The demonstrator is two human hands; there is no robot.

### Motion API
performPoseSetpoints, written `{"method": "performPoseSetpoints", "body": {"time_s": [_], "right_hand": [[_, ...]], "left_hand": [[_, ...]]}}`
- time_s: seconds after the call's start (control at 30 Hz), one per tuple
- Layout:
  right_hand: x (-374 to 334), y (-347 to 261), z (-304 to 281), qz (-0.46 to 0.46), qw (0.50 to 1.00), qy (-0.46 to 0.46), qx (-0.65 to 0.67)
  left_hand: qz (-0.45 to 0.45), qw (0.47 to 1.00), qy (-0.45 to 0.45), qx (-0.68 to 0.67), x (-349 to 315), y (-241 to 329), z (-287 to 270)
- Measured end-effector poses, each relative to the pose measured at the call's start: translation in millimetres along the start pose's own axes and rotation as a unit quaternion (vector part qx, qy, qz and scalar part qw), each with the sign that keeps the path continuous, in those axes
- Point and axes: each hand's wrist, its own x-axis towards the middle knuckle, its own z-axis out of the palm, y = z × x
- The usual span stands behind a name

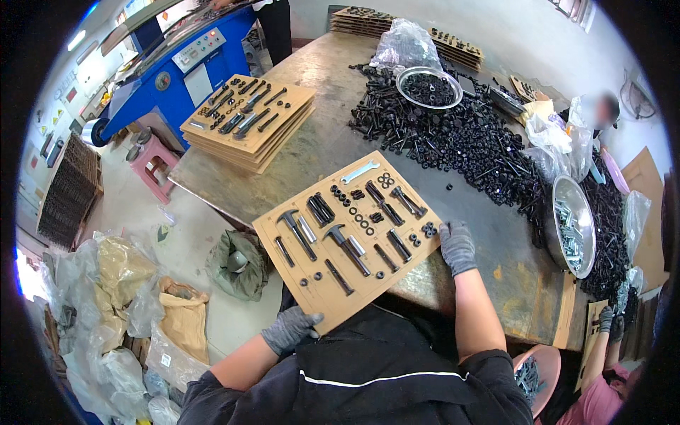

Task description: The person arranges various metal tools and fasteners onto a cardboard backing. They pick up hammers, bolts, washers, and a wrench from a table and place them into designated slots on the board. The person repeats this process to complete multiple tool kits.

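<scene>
flat brown cardboard tool tray [283, 234] | left grey-gloved hand [290, 329] pinching near corner | right grey-gloved hand [457, 246] clamped on far-right edge | long axis diagonal between hands

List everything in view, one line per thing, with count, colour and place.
cardboard board: one, tan, with dark hardware and a silver wrench set in it, held at the table's near edge
stack of boards: one, tan, far left of table
table: one, grey
loose bolts and nuts: a heap, black, table's right side
metal bowls: two, silver, in the heap
plastic bags: several, clear and tan, floor at left
stool: one, pink
machine: one, blue, far left
left hand: grey glove, grip on the board's near corner
right hand: grey glove, on the board's right edge
</scene>
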Motion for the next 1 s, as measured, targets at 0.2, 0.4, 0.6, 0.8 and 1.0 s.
{"method": "performPoseSetpoints", "body": {"time_s": [0.2,0.4,0.6,0.8,1.0], "right_hand": [[-51,0,-27,0.028,0.989,-0.132,-0.063],[-6,-29,-36,-0.027,0.995,-0.098,-0.024],[90,-59,20,-0.235,0.972,-0.013,0.008],[134,-122,37,-0.199,0.961,-0.190,-0.011],[163,-137,56,-0.180,0.950,-0.248,-0.055]], "left_hand": [[0.108,0.986,0.068,-0.106,-28,23,-26],[0.093,0.976,0.198,-0.004,-36,36,-68],[0.133,0.944,0.302,-0.035,-16,44,-96],[0.197,0.862,0.245,-0.397,1,26,-60],[0.298,0.892,0.150,0.304,28,-7,-37]]}}
